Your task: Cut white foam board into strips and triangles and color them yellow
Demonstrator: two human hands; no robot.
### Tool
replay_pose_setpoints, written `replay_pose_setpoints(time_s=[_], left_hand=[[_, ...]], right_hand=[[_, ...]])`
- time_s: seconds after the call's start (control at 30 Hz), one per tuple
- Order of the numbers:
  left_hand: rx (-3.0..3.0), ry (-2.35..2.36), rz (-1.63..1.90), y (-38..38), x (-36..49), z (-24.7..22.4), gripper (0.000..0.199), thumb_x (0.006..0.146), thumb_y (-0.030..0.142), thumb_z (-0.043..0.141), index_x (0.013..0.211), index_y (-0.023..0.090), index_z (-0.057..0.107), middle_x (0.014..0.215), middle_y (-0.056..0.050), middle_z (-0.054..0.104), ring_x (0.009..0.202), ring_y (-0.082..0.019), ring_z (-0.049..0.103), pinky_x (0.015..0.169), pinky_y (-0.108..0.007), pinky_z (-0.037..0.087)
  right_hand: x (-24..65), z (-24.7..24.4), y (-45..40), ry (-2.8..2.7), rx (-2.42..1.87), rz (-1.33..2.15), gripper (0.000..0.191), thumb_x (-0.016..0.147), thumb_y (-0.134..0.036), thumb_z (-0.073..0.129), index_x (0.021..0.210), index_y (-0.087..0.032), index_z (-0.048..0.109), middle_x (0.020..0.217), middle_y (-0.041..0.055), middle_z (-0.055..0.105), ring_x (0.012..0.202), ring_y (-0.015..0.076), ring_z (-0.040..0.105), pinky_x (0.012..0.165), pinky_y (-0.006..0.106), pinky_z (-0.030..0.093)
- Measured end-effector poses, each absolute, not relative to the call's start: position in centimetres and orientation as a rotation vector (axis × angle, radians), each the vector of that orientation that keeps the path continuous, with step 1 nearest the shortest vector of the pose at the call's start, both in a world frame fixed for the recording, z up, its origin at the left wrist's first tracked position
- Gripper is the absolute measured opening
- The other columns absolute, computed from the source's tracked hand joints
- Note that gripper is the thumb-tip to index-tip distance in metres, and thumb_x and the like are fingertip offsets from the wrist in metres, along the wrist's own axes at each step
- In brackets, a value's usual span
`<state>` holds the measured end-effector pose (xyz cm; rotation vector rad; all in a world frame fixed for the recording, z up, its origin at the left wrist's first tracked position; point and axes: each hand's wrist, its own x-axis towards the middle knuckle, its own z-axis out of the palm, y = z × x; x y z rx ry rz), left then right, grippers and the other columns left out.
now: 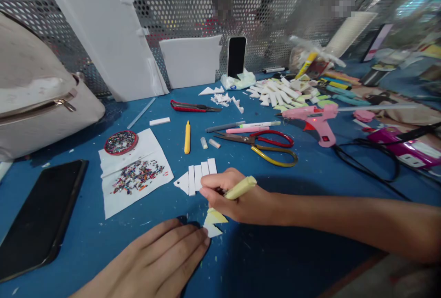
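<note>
My right hand (248,206) is closed round a pale yellow marker (244,187), its tip hidden behind my fingers. Just below lies a small notched white piece (215,217), its upper part coloured yellow. My left hand (160,252) rests flat on the table, fingers stretched out, with the fingertips touching that piece's left edge. Above my right fingers, several white strips (198,178) lie side by side behind a pointed white head with a dark dot, like a fish; my hand covers part of them. A yellow crayon-like stick (187,137) and two small marker caps (204,143) lie beyond.
Scissors (255,139), a red box cutter (193,106) and a pink glue gun (319,121) with a black cable lie around. Beads (139,176) sit on white paper at left, near a black phone (41,215). White foam sheets (110,41) lean on the perforated metal panel; foam strips (279,92) are heaped behind.
</note>
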<state>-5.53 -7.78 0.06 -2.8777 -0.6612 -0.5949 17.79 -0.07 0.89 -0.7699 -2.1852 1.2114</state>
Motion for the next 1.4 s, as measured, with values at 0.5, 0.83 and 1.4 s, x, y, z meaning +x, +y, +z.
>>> replay_pose_setpoints(time_s=[0.5, 0.83, 1.4], left_hand=[[-2.901, -0.601, -0.500, -7.3, -5.3, 1.4, 0.042, 0.112, 0.028, 0.032, 0.123, 0.020, 0.072, 0.124, 0.004, 0.073, 0.114, -0.011, 0.063, 0.120, -0.023, 0.027], [-2.911, -0.597, -0.501, -7.3, -5.4, 1.5, 0.041, 0.112, 0.029, 0.033, 0.123, 0.020, 0.072, 0.124, 0.005, 0.074, 0.115, -0.010, 0.063, 0.123, -0.023, 0.022], [-2.904, -0.609, -0.504, -7.5, -5.5, 1.4, 0.040, 0.112, 0.030, 0.034, 0.124, 0.018, 0.071, 0.125, 0.002, 0.073, 0.116, -0.013, 0.061, 0.121, -0.025, 0.025]], right_hand=[[18.2, 0.9, 0.0, -2.144, -0.687, 1.384, 0.038, 0.098, -0.028, 0.047, 0.065, -0.020, 0.030, 0.061, -0.0060, 0.030, 0.057, 0.0081, 0.030, 0.052, 0.024, 0.025], [18.4, 0.8, -0.1, -2.142, -0.734, 1.338, 0.036, 0.099, -0.026, 0.045, 0.067, -0.020, 0.030, 0.062, -0.0057, 0.031, 0.058, 0.0090, 0.030, 0.054, 0.025, 0.026], [18.3, 1.0, -0.1, -2.113, -0.766, 1.367, 0.035, 0.099, -0.028, 0.043, 0.066, -0.020, 0.034, 0.061, -0.0045, 0.039, 0.058, 0.0100, 0.037, 0.055, 0.025, 0.029]])
